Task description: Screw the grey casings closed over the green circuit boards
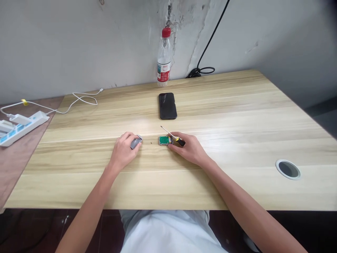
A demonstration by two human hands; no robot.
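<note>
My left hand (125, 149) is closed around a small grey cover (136, 142), which looks like a casing half, at the tabletop. In my right hand (188, 146) is a screwdriver (179, 141) with a black and yellow handle, its thin shaft pointing up and to the left. The fingertips of that same hand grip the right end of a small case with a green circuit board (164, 140) in it. Between the hands lies a tiny dark screw-like piece (151, 143) on the wood.
A black phone (167, 106) lies beyond the hands, with a red-capped plastic bottle (163, 66) behind it by the wall. White power strip (23, 128) and cable (84, 96) are at left. A black cable (196, 72) coils at the back; a round grommet (288, 169) sits at right.
</note>
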